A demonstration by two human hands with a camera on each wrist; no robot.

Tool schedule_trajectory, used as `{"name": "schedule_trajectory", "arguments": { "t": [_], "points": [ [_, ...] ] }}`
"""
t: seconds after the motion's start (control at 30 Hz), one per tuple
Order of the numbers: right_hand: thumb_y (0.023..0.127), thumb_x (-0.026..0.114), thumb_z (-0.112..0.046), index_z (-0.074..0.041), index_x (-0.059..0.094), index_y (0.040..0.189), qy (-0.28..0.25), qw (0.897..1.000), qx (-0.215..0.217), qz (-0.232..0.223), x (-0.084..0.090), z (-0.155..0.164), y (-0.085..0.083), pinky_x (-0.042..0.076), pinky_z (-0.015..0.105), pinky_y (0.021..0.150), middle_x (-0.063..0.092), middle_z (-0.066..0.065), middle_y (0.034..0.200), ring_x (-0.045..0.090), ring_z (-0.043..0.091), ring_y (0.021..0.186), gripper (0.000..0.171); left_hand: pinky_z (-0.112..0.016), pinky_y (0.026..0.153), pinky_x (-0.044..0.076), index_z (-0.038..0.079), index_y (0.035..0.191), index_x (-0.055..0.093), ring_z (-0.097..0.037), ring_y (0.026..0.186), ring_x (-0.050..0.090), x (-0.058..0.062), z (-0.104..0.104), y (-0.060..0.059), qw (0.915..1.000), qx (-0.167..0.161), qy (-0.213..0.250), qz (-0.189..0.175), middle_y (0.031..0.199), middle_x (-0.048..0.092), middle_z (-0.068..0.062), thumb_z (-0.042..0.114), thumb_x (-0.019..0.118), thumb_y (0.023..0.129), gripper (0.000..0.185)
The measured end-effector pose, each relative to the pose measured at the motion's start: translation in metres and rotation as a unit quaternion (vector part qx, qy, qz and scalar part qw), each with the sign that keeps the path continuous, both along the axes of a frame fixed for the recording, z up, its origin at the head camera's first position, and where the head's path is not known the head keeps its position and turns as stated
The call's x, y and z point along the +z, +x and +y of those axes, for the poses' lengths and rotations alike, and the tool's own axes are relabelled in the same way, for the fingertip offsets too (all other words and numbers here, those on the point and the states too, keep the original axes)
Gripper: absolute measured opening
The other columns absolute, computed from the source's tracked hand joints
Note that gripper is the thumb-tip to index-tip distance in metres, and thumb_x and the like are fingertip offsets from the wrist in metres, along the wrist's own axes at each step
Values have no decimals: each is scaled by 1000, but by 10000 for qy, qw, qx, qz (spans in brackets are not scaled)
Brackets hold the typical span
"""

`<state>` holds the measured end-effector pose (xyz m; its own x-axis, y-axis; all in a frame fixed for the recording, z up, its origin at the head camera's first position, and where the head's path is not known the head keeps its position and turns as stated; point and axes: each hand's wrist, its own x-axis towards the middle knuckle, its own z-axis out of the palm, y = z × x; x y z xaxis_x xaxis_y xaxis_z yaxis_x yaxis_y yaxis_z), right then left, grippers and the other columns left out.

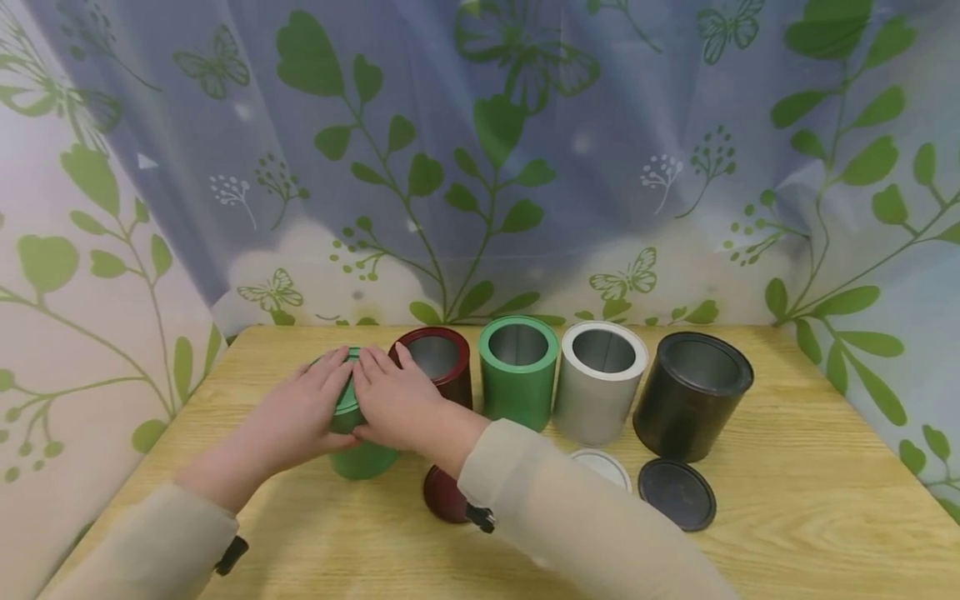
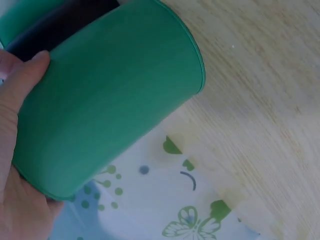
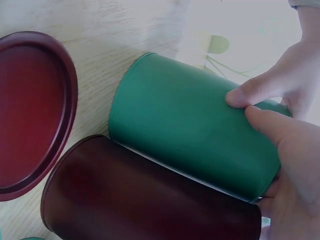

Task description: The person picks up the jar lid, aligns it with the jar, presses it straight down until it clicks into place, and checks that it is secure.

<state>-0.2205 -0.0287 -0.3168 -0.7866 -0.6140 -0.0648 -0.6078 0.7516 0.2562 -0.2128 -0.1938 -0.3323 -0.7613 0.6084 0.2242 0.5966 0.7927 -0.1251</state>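
Observation:
At the left of the table stands a green can (image 1: 363, 464) with a green lid (image 1: 347, 393) on its top. My left hand (image 1: 296, 412) and right hand (image 1: 397, 402) lie side by side over it, fingers across the lid. Both thumbs press on the near side of the can, their tips almost meeting in the right wrist view. In the left wrist view, the left hand (image 2: 20, 110) wraps the lid end of the can. Close beside the green can stands a dark red can (image 3: 150, 190), uncovered; the right fingertips overlap its rim in the head view.
To the right stand a second green can (image 1: 519, 398), a white can (image 1: 596, 408) and a black can (image 1: 692, 417), all uncovered. In front lie a dark red lid (image 1: 444, 496), a white lid (image 1: 606, 468), partly behind the right sleeve, and a black lid (image 1: 677, 495).

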Motion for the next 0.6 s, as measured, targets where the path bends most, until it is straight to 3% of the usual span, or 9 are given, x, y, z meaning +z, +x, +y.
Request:
{"name": "schedule_trajectory", "arguments": {
  "t": [0.17, 0.33, 0.6],
  "points": [
    [88, 46, -61, -13, 20, 150, -84, 9999, 12, -149, 3, 3, -2, 11, 43, 112, 14, 3, 155, 9, 15, 141, 83, -56, 98, 33, -12, 135, 38, -42, 128, 36, -4, 0, 5, 9981, 392, -424, 216, 139, 36, -31, 53, 74, 72, 97],
    [88, 46, -60, -14, 22, 149, -170, 9996, 128, -201, 4, 6, -5, 11, 43, 112, 15, 1, 155, 9, 14, 141, 80, -55, 97, 36, -14, 133, 41, -42, 126, 39, -5, -2, 5, 9983, 327, -359, 327, 137, 39, -31, 53, 73, 72, 96],
    [89, 44, -60, -13, 22, 149, -134, 9997, 166, -127, 3, 8, -4, 12, 43, 112, 16, 3, 155, 11, 15, 141, 79, -54, 99, 34, -14, 133, 40, -43, 126, 37, -3, -2, 6, 9991, 242, -286, 203, 137, 37, -33, 50, 72, 76, 91]
  ]
}}
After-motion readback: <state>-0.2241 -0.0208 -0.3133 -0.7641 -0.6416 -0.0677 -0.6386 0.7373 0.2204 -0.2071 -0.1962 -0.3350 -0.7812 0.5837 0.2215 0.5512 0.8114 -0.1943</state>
